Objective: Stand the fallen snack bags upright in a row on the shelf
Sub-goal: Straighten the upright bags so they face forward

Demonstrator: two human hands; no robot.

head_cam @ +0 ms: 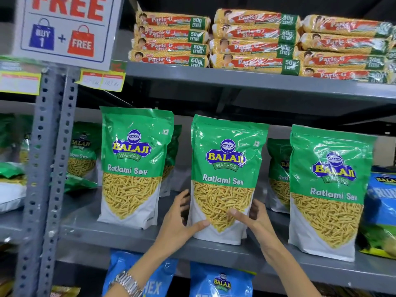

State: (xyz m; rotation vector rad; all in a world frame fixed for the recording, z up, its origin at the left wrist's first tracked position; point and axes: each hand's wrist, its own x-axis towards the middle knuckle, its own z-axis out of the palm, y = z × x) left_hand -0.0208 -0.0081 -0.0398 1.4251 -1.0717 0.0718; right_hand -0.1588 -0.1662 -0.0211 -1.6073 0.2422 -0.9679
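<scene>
Three green and white Ratlami Sev bags stand upright along the front of the grey shelf (132, 236). The middle bag (225, 168) is held at its lower part by both hands: my left hand (182, 221) grips its left edge, thumb across the front, and my right hand (250, 215) grips its right edge. The left bag (132, 166) and the right bag (327, 189) stand free. More of the same bags stand behind them, partly hidden. A green bag (79, 182) lies fallen at the back left.
Stacked yellow biscuit packs (257, 39) fill the shelf above. A perforated grey upright (47, 168) and a promotion sign (64, 28) are at the left. Blue bags (221, 281) sit below, and a blue bag (381, 200) stands at the far right.
</scene>
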